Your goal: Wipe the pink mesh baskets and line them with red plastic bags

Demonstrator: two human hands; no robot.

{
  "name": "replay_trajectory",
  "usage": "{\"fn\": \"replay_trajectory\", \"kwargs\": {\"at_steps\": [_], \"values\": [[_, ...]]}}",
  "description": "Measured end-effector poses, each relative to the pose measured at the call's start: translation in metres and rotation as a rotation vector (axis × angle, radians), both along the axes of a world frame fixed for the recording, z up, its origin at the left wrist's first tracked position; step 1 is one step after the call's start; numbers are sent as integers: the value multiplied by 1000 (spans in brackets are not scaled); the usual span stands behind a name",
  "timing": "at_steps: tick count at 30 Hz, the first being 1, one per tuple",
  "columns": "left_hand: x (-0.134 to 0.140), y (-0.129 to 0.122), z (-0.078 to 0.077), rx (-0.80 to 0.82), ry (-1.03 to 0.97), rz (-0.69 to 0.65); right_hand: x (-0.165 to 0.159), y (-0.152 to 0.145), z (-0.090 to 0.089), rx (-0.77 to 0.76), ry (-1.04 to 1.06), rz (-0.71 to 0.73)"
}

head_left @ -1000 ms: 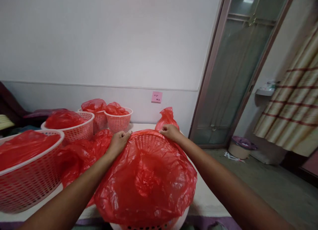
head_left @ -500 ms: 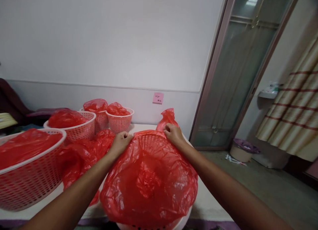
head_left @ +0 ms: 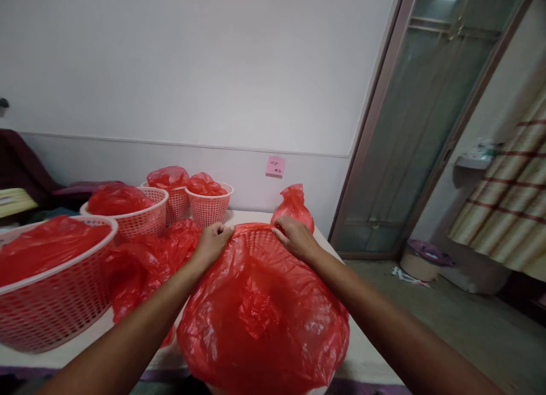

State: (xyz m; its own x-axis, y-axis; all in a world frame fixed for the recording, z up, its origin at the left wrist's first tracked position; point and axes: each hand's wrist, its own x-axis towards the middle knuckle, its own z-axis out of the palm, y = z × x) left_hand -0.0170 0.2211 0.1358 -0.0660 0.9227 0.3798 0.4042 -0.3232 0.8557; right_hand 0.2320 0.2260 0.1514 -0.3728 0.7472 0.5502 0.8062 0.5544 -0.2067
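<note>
Right in front of me, a red plastic bag [head_left: 260, 315] lines a white plastic basket [head_left: 318, 390], its edge folded outward over the rim. Only a little of the basket's bottom shows, and its far wall shows dimly through the film. My left hand [head_left: 213, 241] pinches the bag at the far left of the rim. At the far right of the rim, my right hand [head_left: 296, 236] has its fingers closed on the same bag's edge. A loose, crumpled red bag [head_left: 157, 258] lies beside my left forearm. Behind my right hand stands a gathered red bag [head_left: 294, 204].
Several lattice baskets with red bags inside stand on the left, among them a large near basket [head_left: 55, 304] and a smaller far basket [head_left: 209, 207]. The white table [head_left: 371, 349] meets a wall with a pink note [head_left: 275, 166]. A lidded bin [head_left: 422, 261] is on the floor.
My right hand has shifted slightly left and down along the far rim, showing more of the gathered bag behind it. My left hand keeps its pinch. The whole view has turned a little.
</note>
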Motion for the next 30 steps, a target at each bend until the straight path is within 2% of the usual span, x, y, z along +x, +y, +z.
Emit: {"fn": "replay_trajectory", "kwargs": {"at_steps": [6,9,11,14,17,20,23,26,30], "values": [[-1,1,1,99,-18,48,-1,12,-5,-14,10,-19],[-6,-20,6,195,55,87,-1,11,-6,-10,10,-30],[-13,-40,8,224,158,54,3,10,-8,-11,17,-45],[-25,-68,9,159,320,-38,10,10,-11,-19,41,-77],[-29,-88,9,16,534,-40,14,11,-12,-26,61,-94],[-21,-103,10,-120,798,-54,11,10,-11,-30,68,-108],[-9,-114,9,-177,904,-81,5,7,-9,-32,67,-125],[-1,-115,6,-124,665,-143,3,4,-9,-33,63,-145],[4,-100,0,-103,278,-224,4,2,-10,-30,54,-170]]}}
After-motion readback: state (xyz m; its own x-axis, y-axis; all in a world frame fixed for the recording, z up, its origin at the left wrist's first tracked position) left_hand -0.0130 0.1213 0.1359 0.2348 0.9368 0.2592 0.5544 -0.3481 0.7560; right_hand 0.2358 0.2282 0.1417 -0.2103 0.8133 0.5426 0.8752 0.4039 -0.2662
